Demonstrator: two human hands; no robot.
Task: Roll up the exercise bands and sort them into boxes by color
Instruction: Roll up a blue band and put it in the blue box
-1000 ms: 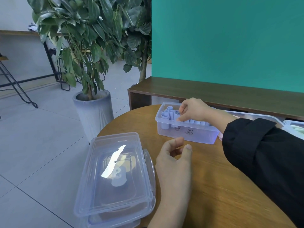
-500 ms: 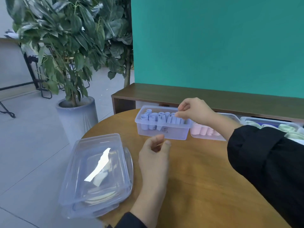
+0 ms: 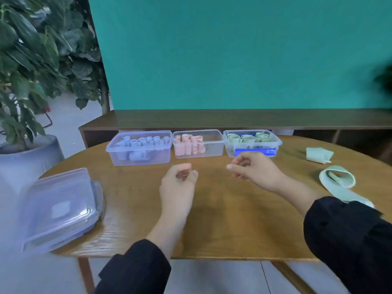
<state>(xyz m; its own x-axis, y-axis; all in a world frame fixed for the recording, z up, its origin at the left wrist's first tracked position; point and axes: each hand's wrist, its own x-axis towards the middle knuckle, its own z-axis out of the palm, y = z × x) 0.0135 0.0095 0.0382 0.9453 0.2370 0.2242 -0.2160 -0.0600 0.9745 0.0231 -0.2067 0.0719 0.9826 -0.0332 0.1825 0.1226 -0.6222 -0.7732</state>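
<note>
Sleeves: black, lower frame, both forearms reach in over the table (image 3: 222, 236).
L hand (image 3: 177, 187): centre frame, just above the wood, fingers loosely curled, thumb near fingertips, holds nothing.
R hand (image 3: 252, 169): right of centre, a bit farther in, fingers loosely curled too, nothing in it as far as I can see.
Lids (image 3: 59, 206): clear stack, lower left of frame, at the table edge.
Loose green band (image 3: 339, 181): right edge of frame, partly coiled, tail runs down toward the R sleeve; not rolled up yet.
Folded green band (image 3: 318, 154): right side, a little farther back, flat bundle, not boxed.
Blue box (image 3: 140, 148): mid-left of frame, far side of table, packed w/ blue rolls.
Pink box (image 3: 198, 144): centre, touching or just beside the blue box, pink rolls fill its left half, right half bare.
Green box (image 3: 252, 143): right of pink box, several green rolls on top, smth blue at the bottom (can't tell what).
Bands vs hands: both loose green ones lie to the right of the R hand, apart from it; the coiled one is nearer. L hand is well apart from both.
Progress: prob. late stage — blue & pink look sorted, no loose ones in sight. Left: roll 2 green bands, drop in green box.
Next, my guess: R hand goes right for the coiled band.
Backdrop: wooden bench, teal wall, potted plant upper left.
</note>
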